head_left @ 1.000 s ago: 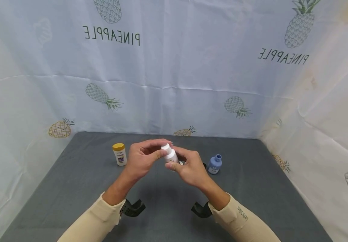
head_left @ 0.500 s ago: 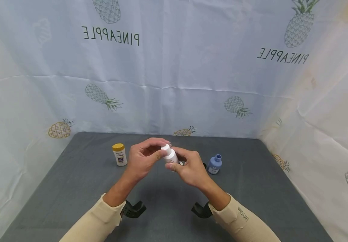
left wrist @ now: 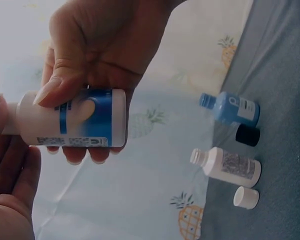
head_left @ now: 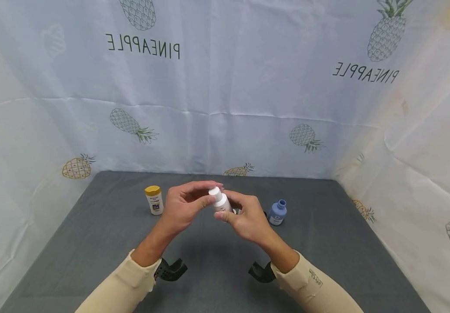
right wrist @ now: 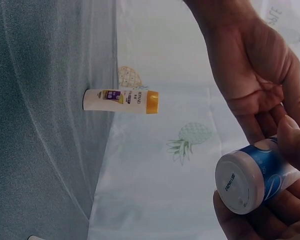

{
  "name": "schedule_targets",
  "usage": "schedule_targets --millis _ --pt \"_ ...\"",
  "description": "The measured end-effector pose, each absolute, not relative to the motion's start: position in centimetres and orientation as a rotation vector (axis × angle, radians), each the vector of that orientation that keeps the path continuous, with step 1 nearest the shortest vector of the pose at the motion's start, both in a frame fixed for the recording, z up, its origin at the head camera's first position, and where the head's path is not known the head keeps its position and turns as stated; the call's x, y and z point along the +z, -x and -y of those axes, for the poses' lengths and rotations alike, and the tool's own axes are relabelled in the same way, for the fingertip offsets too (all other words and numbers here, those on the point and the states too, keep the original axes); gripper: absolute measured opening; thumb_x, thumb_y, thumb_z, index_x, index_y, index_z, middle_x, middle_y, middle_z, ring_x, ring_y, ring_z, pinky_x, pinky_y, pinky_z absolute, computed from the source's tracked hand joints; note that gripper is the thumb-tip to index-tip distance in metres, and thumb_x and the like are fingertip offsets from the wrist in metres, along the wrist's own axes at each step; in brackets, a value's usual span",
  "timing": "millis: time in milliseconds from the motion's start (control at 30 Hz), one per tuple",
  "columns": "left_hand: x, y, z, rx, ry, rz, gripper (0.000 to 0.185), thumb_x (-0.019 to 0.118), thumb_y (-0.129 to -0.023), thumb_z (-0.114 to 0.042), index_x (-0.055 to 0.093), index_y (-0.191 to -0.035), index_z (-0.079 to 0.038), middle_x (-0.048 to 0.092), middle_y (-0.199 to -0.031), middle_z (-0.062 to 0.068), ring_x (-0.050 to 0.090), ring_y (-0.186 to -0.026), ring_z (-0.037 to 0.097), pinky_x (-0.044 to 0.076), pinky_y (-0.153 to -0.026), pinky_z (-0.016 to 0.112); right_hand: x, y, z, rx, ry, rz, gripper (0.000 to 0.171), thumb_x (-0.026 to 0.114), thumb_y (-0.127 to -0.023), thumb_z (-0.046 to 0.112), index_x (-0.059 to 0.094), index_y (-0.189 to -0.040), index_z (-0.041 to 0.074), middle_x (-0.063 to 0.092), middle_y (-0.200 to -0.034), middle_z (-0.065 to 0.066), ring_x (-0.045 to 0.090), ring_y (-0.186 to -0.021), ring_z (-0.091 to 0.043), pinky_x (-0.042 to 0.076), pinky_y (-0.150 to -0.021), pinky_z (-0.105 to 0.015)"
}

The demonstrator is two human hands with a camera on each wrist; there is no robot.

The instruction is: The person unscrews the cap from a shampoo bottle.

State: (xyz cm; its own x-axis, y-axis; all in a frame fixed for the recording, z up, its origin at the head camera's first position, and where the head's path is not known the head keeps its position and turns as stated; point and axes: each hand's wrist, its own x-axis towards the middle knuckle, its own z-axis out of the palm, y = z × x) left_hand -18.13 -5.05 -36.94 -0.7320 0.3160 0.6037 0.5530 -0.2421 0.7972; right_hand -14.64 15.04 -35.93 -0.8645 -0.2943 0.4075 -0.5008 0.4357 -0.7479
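Note:
In front of my chest I hold a white bottle with a blue label (head_left: 221, 202), tilted with its neck toward the left. My right hand (head_left: 230, 208) grips its body, thumb on top in the left wrist view (left wrist: 50, 90). My left hand (head_left: 208, 195) pinches the white cap (head_left: 214, 191) at the neck. The right wrist view shows the bottle's round base (right wrist: 238, 182) and my left hand (right wrist: 255, 85) above it.
A yellow-capped white bottle (head_left: 154, 200) stands on the grey table (head_left: 91, 243) to the left. To the right are an uncapped blue bottle (head_left: 277, 212) with a black cap (left wrist: 247, 135), and an uncapped white bottle (left wrist: 227, 165) with its white cap (left wrist: 246, 197). Pineapple-print sheets wall the table.
Both hands and the bottle stay almost in place; my left fingers shift slightly on the cap.

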Motion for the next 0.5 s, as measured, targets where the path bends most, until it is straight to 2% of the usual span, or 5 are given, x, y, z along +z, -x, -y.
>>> schedule_targets --millis 333,500 --pt "-36.95 17.84 4.0 -2.036 0.877 1.813 0.032 0.082 -0.084 0.006 0.072 -0.114 0.007 0.076 -0.107 -0.018 0.073 -0.094 0.004 0.062 -0.081 0.022 -35.99 14.8 -15.02 1.444 -0.682 2.458 0.041 0.081 -0.09 0.01 0.071 -0.13 0.007 0.077 -0.114 -0.011 0.071 -0.093 -0.018 0.061 -0.078 -0.029" --pt "-36.87 18.12 4.44 -2.087 1.016 1.829 0.034 0.076 -0.092 0.001 0.07 -0.124 0.008 0.076 -0.119 -0.012 0.073 -0.107 0.006 0.062 -0.088 0.024 -35.81 14.87 -15.16 1.433 -0.684 2.476 0.045 0.082 -0.09 0.01 0.07 -0.132 0.006 0.077 -0.113 -0.011 0.072 -0.094 -0.018 0.061 -0.081 -0.029"
